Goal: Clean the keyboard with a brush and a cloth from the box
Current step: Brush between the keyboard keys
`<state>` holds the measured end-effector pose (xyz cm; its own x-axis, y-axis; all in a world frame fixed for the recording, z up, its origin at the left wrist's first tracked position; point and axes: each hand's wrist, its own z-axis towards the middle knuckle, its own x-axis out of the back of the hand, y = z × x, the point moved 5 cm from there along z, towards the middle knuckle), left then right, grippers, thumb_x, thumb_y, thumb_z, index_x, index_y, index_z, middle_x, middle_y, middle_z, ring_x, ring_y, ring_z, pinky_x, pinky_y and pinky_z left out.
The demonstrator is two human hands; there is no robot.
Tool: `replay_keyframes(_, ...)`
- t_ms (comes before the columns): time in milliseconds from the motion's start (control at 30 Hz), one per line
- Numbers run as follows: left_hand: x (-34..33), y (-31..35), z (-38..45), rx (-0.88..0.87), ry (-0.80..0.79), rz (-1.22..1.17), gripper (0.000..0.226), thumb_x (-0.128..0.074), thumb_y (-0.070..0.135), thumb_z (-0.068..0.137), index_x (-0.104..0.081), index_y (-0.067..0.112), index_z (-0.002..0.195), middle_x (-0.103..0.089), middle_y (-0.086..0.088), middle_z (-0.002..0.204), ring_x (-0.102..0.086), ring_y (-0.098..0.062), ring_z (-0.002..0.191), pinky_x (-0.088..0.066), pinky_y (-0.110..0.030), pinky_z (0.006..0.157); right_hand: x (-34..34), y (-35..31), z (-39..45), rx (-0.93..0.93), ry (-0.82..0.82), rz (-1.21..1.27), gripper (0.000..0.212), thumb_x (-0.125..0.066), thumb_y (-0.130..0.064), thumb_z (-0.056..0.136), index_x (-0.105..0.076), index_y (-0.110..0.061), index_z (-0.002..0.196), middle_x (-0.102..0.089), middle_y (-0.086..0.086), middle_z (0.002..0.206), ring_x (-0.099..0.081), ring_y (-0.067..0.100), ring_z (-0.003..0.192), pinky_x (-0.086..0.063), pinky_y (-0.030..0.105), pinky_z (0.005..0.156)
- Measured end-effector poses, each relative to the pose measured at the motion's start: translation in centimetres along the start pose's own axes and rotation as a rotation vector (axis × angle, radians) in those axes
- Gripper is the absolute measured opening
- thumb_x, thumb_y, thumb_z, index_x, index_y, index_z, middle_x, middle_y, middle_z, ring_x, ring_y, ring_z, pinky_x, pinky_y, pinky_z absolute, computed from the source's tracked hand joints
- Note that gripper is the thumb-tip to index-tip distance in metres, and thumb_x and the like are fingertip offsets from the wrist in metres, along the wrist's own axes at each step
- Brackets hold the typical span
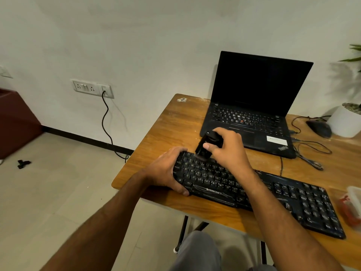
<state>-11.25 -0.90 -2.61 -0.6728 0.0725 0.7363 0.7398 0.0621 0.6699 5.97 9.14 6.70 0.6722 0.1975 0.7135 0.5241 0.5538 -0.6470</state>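
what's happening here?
A person is cleaning a black keyboard on a wooden table. The left hand grips the keyboard's left end to steady it. The right hand holds a black brush, with its bristles down on the top-left keys. An open laptop with a dark screen sits behind, and a clear box is at the table's right edge. No cloth in use.

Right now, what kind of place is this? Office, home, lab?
Probably a small office or home desk corner; the view can't settle which. Cues: a wooden desk against a plain wall, an open laptop with a wired mouse, a wall socket panel, and a potted plant.
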Motion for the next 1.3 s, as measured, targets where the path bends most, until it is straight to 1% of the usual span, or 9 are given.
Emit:
replay_keyframes(100, 0.1, -0.2, 0.1, -0.009, 0.011, 0.003, 0.138, -0.096, 0.064, 0.041, -0.022, 0.038, 0.155, -0.037, 0.017, 0.150, -0.039, -0.012, 0.138, -0.038, -0.050, 0.119, -1.5, -0.8, -0.7, 0.038, -0.111, -0.042, 0.026, -0.081, -0.023, 0.083, -0.069, -0.019, 0.104, -0.068, -0.003, 0.092, -0.061, 0.015, 0.087, -0.045, 0.027, 0.071)
replay_keyframes(300, 0.0, 0.0, 0.0, -0.010, 0.020, -0.003, 0.138, -0.097, 0.065, 0.040, -0.024, 0.039, 0.154, -0.038, 0.019, 0.147, -0.040, -0.012, 0.137, -0.039, -0.049, 0.118, -1.1, -1.6, 0.1, 0.046, -0.004, -0.025, 0.029, -0.081, -0.023, 0.082, -0.068, -0.019, 0.108, -0.070, 0.001, 0.094, -0.062, 0.019, 0.089, -0.047, 0.030, 0.074)
replay_keyframes(500, 0.0, 0.0, -0.1, -0.025, 0.026, -0.003, 0.135, -0.097, 0.062, 0.043, -0.025, 0.037, 0.154, -0.040, 0.018, 0.145, -0.042, -0.011, 0.135, -0.041, -0.049, 0.117, -1.7, -2.4, -0.4, 0.069, -0.227, -0.065, 0.020, -0.081, -0.025, 0.082, -0.069, -0.022, 0.098, -0.067, -0.006, 0.090, -0.061, 0.016, 0.091, -0.048, 0.033, 0.075)
replay_keyframes(633, 0.0, -0.1, 0.0, -0.031, 0.026, -0.007, 0.134, -0.097, 0.062, 0.042, -0.025, 0.038, 0.153, -0.039, 0.018, 0.146, -0.041, -0.011, 0.135, -0.041, -0.049, 0.117, -1.3, -2.2, -0.1, 0.026, -0.118, -0.026, 0.030, -0.082, -0.026, 0.081, -0.070, -0.023, 0.108, -0.069, -0.002, 0.097, -0.062, 0.016, 0.093, -0.050, 0.032, 0.080)
replay_keyframes(767, -0.1, 0.0, -0.1, -0.020, 0.021, -0.007, 0.132, -0.097, 0.062, 0.042, -0.025, 0.039, 0.151, -0.040, 0.018, 0.143, -0.043, -0.011, 0.133, -0.044, -0.049, 0.114, -2.2, -2.4, -0.6, 0.040, -0.239, -0.021, 0.021, -0.081, -0.026, 0.083, -0.070, -0.021, 0.101, -0.068, -0.004, 0.093, -0.063, 0.016, 0.092, -0.053, 0.035, 0.078)
replay_keyframes(900, 0.1, -0.1, 0.0, -0.016, 0.025, -0.013, 0.136, -0.097, 0.063, 0.041, -0.024, 0.039, 0.153, -0.038, 0.018, 0.146, -0.041, -0.012, 0.136, -0.041, -0.050, 0.117, -1.4, -2.6, 0.1, 0.031, -0.103, -0.006, 0.028, -0.081, -0.026, 0.082, -0.070, -0.022, 0.107, -0.070, -0.001, 0.097, -0.062, 0.017, 0.093, -0.051, 0.033, 0.082)
replay_keyframes(1067, -0.1, -0.1, 0.0, -0.020, 0.020, -0.001, 0.135, -0.096, 0.065, 0.042, -0.024, 0.038, 0.153, -0.039, 0.017, 0.146, -0.042, -0.012, 0.135, -0.042, -0.050, 0.116, -2.3, -1.9, -0.5, 0.030, -0.246, -0.046, 0.019, -0.082, -0.028, 0.081, -0.068, -0.026, 0.094, -0.067, -0.003, 0.093, -0.062, 0.018, 0.094, -0.050, 0.034, 0.077)
replay_keyframes(1200, 0.1, 0.0, 0.0, -0.024, 0.026, -0.010, 0.134, -0.097, 0.061, 0.042, -0.026, 0.037, 0.153, -0.040, 0.017, 0.145, -0.041, -0.011, 0.135, -0.040, -0.050, 0.118, -1.1, -2.2, 0.2, 0.007, -0.112, -0.048, 0.031, -0.083, -0.029, 0.080, -0.071, -0.022, 0.108, -0.069, -0.001, 0.099, -0.061, 0.018, 0.097, -0.050, 0.033, 0.084)
replay_keyframes(1300, 0.0, 0.0, -0.1, -0.022, 0.025, -0.007, 0.132, -0.098, 0.060, 0.043, -0.026, 0.038, 0.152, -0.040, 0.017, 0.143, -0.043, -0.011, 0.133, -0.043, -0.049, 0.115, -2.4, -2.3, -1.3, 0.016, -0.166, -0.032, 0.022, -0.081, -0.025, 0.082, -0.071, -0.022, 0.101, -0.069, -0.004, 0.093, -0.062, 0.015, 0.091, -0.050, 0.032, 0.078)
